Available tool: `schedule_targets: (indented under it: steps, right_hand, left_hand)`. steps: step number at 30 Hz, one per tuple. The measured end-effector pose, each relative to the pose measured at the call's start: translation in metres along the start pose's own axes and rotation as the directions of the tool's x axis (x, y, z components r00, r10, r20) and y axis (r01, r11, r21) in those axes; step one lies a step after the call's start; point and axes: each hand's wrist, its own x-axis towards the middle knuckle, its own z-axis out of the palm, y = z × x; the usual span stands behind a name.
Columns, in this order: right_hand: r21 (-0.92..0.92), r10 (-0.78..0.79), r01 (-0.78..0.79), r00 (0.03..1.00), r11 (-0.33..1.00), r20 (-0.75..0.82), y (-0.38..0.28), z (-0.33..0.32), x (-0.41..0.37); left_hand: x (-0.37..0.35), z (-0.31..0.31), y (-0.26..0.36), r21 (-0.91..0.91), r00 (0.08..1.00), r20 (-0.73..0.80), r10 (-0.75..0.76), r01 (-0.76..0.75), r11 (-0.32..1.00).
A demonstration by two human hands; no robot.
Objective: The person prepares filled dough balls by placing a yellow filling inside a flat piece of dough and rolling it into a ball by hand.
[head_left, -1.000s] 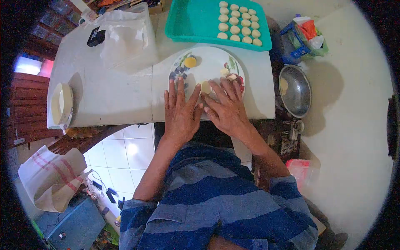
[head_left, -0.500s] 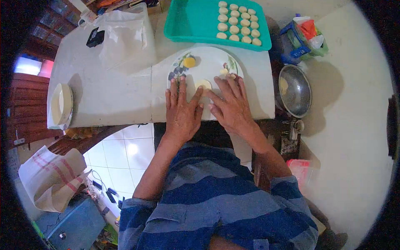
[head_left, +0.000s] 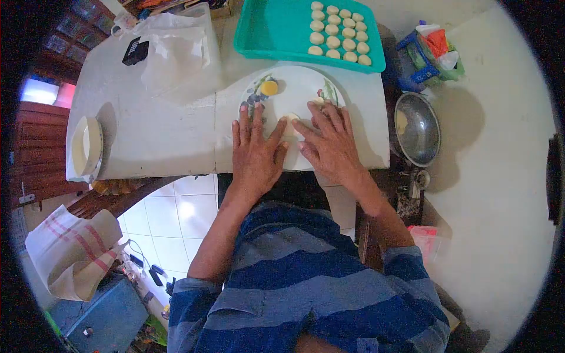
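A flat pale dough disc (head_left: 291,125) lies on a white floral plate (head_left: 294,76) at the table's front edge. My left hand (head_left: 256,150) rests over the plate's left part, fingers apart, its index fingertip at the disc's left edge. My right hand (head_left: 334,144) is spread over the plate's right part, with its index finger touching the disc. A round yellow piece (head_left: 269,88) sits near the plate's upper left. Just above my right fingers, a small pale bit (head_left: 318,100) shows in part.
Behind the plate, a green tray (head_left: 271,35) holds several round dough pieces (head_left: 333,42) in rows. A plastic-covered container (head_left: 176,56) and black object (head_left: 135,52) are at left, a cream round dish (head_left: 88,146) far left. A metal bowl (head_left: 421,129) stands right.
My right index finger has shifted slightly left and up along the disc. The fingers of my right hand are a little closer together. The view has moved slightly.
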Motion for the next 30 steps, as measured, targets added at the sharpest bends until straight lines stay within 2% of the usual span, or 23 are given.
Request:
schedule_targets:
  steps: [7,12,18,24,28,30]
  right_hand:
    - [-0.022,0.000,0.000,1.000,1.000,0.022,0.007,-0.004,0.002]
    - [-0.013,0.002,-0.001,0.998,1.000,0.057,0.008,-0.006,0.008]
    - [-0.034,-0.009,0.012,0.997,0.999,0.074,0.015,-0.003,0.011]
    - [-0.043,-0.024,0.028,0.995,0.999,0.092,0.013,-0.002,0.015]
    - [0.031,-0.031,0.030,0.999,0.999,0.024,0.011,0.001,0.018]
    - [0.039,-0.065,0.065,0.998,0.997,-0.007,0.006,0.002,0.018]
  left_hand:
    - [0.005,-0.002,-0.002,0.005,1.000,0.008,-0.017,0.017,1.000]
    - [0.009,0.004,-0.004,-0.022,0.999,-0.042,0.030,-0.031,0.999]
    - [0.015,0.000,-0.008,0.044,0.999,-0.004,0.041,-0.040,0.998]
    - [0.020,0.005,-0.012,0.008,0.995,-0.034,0.091,-0.090,0.996]
    - [0.021,0.003,-0.012,0.014,0.994,-0.014,0.107,-0.106,0.994]
    - [0.019,0.001,-0.009,-0.019,0.999,-0.019,0.044,-0.044,0.999]
